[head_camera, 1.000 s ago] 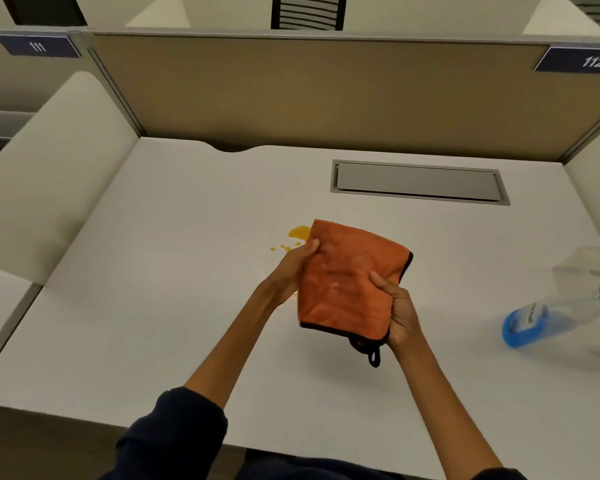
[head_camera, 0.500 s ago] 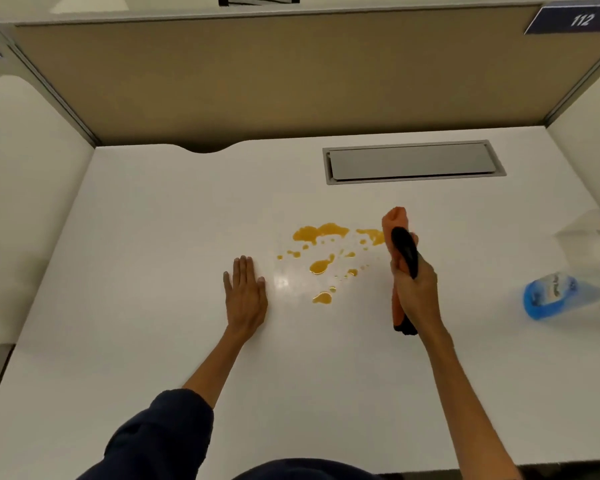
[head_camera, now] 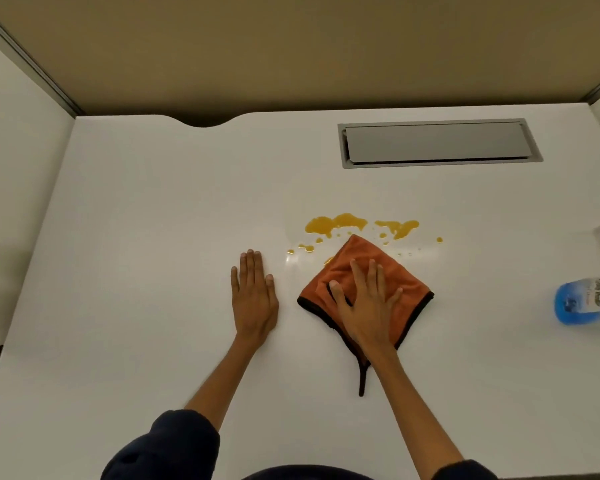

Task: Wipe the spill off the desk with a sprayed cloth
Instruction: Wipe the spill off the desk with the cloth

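head view | blue spray bottle at right edge, label writing too blurred to read | left hand flat and released on white counter | right hand spread flat, pressing orange cloth, not gripping | cloth's far corner touches orange spill

A tan fabric partition rises beyond the hands and closes the far side of the cubicle, with metal corner posts at its ends. Pale side panels stand well out to the left of the left hand and to the right of the right hand. Ahead of the right hand a grey metal cable hatch sits flush in the white surface, while a shallow curved notch cuts the far edge ahead of the left hand; the light is soft and even.
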The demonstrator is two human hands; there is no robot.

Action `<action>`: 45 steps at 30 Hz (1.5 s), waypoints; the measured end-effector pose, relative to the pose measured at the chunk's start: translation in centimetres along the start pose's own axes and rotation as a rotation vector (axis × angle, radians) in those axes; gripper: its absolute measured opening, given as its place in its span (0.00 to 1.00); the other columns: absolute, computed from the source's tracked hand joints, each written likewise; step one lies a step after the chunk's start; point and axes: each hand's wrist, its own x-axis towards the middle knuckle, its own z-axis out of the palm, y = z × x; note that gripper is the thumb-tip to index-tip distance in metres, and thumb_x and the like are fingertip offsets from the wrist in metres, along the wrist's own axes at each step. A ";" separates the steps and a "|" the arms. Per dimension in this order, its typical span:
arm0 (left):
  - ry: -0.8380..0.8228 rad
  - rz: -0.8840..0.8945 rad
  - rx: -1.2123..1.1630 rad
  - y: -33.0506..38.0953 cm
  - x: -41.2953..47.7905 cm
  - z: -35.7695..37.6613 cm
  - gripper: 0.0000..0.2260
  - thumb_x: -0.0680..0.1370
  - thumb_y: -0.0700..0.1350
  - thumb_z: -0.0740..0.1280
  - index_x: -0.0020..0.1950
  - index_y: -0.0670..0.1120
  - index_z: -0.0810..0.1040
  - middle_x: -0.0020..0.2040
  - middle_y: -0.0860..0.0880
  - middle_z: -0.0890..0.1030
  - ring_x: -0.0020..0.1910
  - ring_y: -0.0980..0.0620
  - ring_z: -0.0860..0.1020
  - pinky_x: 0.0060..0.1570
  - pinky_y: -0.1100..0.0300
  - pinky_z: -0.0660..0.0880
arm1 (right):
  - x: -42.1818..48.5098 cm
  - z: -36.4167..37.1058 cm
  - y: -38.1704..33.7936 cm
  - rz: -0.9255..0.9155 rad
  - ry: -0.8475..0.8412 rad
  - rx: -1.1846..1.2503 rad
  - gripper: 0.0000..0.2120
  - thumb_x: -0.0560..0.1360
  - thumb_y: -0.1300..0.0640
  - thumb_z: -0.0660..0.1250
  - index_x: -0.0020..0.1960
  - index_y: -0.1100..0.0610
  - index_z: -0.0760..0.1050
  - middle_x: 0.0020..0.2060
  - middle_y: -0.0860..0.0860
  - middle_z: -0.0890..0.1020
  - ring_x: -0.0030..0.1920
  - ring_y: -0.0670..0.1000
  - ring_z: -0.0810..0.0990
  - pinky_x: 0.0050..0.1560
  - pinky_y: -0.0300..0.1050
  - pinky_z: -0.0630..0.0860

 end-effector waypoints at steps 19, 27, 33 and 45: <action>-0.002 -0.040 -0.065 0.3 0.0 -0.1 0.25 0.83 0.49 0.45 0.80 0.44 0.51 0.81 0.48 0.53 0.80 0.53 0.48 0.79 0.55 0.43 | 3.2 2.7 -0.5 -0.136 0.002 -0.306 0.29 0.74 0.37 0.55 0.75 0.39 0.61 0.79 0.51 0.58 0.80 0.59 0.50 0.67 0.81 0.43; 0.010 -0.046 -0.101 0.1 0.3 0.0 0.24 0.84 0.48 0.46 0.80 0.44 0.53 0.81 0.48 0.55 0.80 0.54 0.49 0.79 0.53 0.46 | 3.8 -1.3 8.2 0.064 0.079 -0.326 0.36 0.72 0.34 0.52 0.78 0.40 0.51 0.80 0.52 0.53 0.80 0.57 0.47 0.67 0.81 0.46; 0.016 -0.056 -0.102 0.1 0.4 0.2 0.24 0.84 0.49 0.45 0.80 0.45 0.52 0.81 0.48 0.55 0.80 0.55 0.48 0.79 0.56 0.44 | 13.7 -3.5 6.7 0.144 0.074 -0.282 0.36 0.74 0.32 0.48 0.79 0.44 0.53 0.80 0.55 0.51 0.79 0.61 0.47 0.66 0.83 0.45; 0.017 -0.043 -0.107 0.1 0.3 0.0 0.24 0.84 0.48 0.46 0.80 0.44 0.54 0.81 0.48 0.56 0.80 0.54 0.50 0.79 0.54 0.46 | 3.3 2.2 3.3 -0.344 0.002 -0.328 0.31 0.71 0.36 0.58 0.74 0.38 0.62 0.79 0.47 0.58 0.80 0.54 0.50 0.70 0.77 0.44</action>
